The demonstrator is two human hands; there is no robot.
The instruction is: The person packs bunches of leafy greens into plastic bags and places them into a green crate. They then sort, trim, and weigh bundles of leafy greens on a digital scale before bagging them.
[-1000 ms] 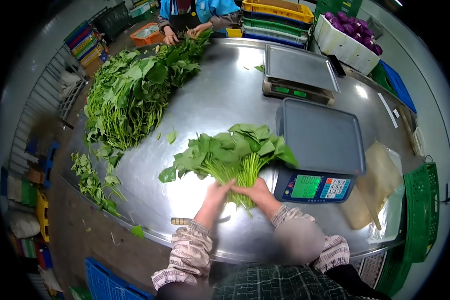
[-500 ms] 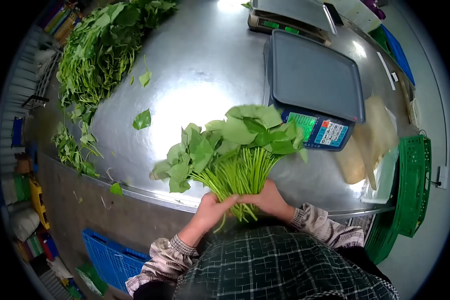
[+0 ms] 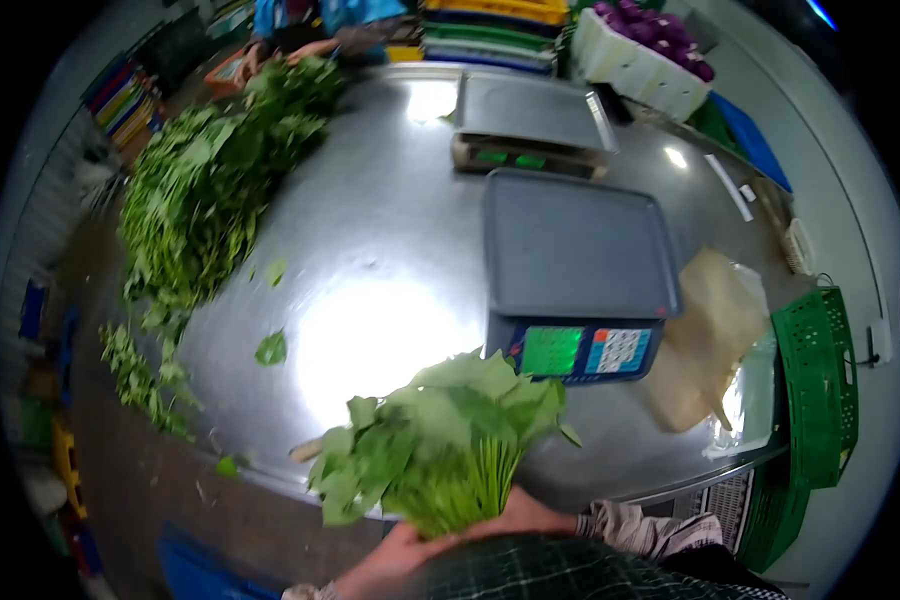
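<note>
A bunch of leafy greens (image 3: 450,420) with broad leaves and thin green stems is held close to my body, at the front edge of the metal table (image 3: 370,210). My left hand (image 3: 398,552) is closed round the stems from the left. From the right, my right hand (image 3: 525,518) grips the same stems, its fingers partly hidden. Just beyond the leaves stands a digital scale (image 3: 580,245) with a lit green display and a bare grey pan. A big heap of the same kind of greens (image 3: 205,190) lies along the table's left side.
Behind the first scale is a second scale (image 3: 535,110). Plastic bags (image 3: 705,340) lie at the right, near a green crate (image 3: 815,390). A white box of purple vegetables (image 3: 640,65) stands at the back. Another person's hands (image 3: 310,50) are at the heap's far end.
My view has tilted up, so the table and scales sit lower and the far side shows, with another person there. Both hands still hold the bunch.
</note>
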